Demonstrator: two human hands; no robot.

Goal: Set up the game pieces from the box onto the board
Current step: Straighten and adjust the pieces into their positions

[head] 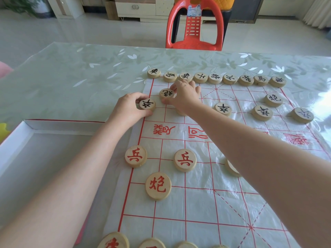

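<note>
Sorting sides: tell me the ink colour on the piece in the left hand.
Black, on the piece; head view.

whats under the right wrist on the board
A pale wooden piece peeks out below the right hand, on the board. Its face is covered, so its character cannot be read.

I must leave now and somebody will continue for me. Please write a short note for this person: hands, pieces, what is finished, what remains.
Left hand: grips a black soldier at the board's left edge.
Right hand: pinches a black cannon just beyond it.
Done: far row of nine black pieces; several red pieces stand nearer.
Left: set both held pieces on their crossings. The near red side is partly hidden, so check it. The visible part of the box shows no pieces.
</note>
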